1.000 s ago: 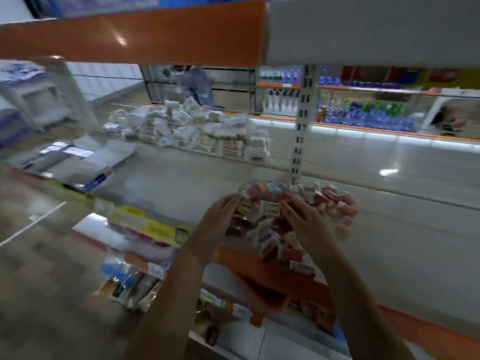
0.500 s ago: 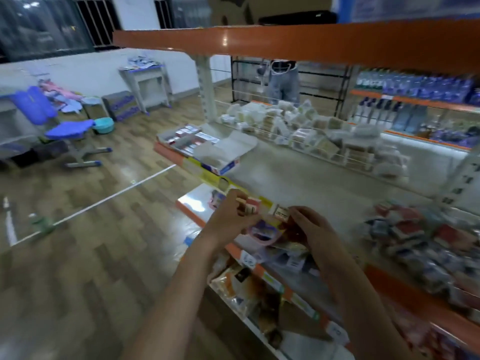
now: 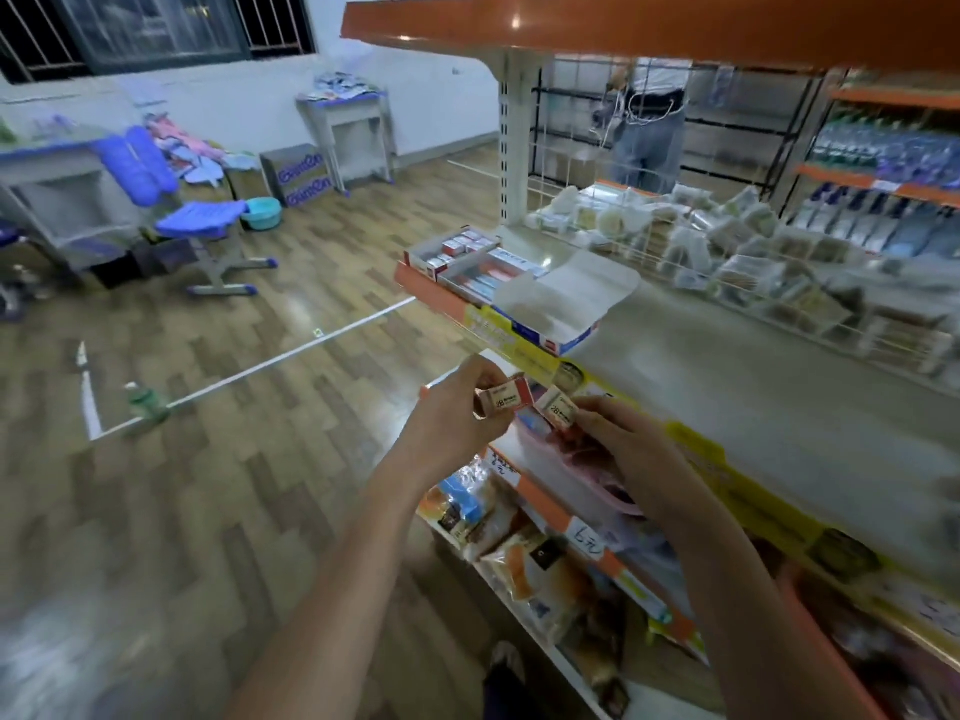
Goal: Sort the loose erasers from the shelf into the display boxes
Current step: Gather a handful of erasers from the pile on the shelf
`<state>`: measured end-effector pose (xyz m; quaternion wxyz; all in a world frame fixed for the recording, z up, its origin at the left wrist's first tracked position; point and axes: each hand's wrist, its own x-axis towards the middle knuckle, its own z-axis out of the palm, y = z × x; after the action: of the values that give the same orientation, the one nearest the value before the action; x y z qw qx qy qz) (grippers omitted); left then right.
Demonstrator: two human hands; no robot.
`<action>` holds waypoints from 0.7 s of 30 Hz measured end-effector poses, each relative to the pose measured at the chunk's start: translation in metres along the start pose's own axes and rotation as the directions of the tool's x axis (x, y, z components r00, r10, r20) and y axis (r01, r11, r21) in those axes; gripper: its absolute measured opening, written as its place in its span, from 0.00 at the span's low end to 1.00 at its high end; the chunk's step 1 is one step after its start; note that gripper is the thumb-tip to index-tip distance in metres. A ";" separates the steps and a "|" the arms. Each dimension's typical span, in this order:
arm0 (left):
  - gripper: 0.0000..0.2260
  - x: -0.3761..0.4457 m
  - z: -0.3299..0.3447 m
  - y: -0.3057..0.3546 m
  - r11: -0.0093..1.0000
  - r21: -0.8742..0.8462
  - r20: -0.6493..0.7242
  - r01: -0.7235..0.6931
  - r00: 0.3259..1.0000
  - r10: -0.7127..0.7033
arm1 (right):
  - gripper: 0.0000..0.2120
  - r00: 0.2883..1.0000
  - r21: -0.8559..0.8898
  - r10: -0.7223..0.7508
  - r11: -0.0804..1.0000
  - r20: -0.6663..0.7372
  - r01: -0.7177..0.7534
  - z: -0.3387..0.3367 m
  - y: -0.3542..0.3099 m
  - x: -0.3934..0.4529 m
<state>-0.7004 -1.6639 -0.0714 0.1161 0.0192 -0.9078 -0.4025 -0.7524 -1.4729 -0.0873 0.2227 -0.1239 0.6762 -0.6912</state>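
Head view: left hand [image 3: 457,407] pinches one boxed eraser [image 3: 505,399], right hand [image 3: 623,439] pinches another eraser [image 3: 558,406]; likely light, rigid, easiest held by the sides.

Glossy wood-look floor [image 3: 208,485], shiny orange metal shelf edge [image 3: 623,23], matt cardboard display box [image 3: 550,304], paper-sleeved erasers [image 3: 506,400].

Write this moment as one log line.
left hand: holds small boxed eraser | right hand: holds second eraser | open display boxes: ahead
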 end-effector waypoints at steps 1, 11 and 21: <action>0.12 0.008 -0.003 -0.007 1.000 0.007 -0.002 -0.005 1.000 0.005 | 0.08 1.000 -0.002 0.001 1.000 -0.004 -0.001 0.004 0.000 0.010; 0.13 0.133 -0.033 -0.065 0.992 0.060 0.026 -0.114 0.993 0.113 | 0.10 0.998 0.054 -0.062 0.997 0.023 0.060 0.011 -0.019 0.137; 0.14 0.254 -0.039 -0.106 0.973 0.023 0.070 -0.228 0.972 0.226 | 0.17 0.992 -0.199 -0.124 0.973 -0.033 0.115 0.001 -0.048 0.238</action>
<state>-0.9448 -1.7964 -0.0745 0.1308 -0.0964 -0.9135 -0.3731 -0.9660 -1.5876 -0.0704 0.1519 -0.1702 0.7373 -0.6359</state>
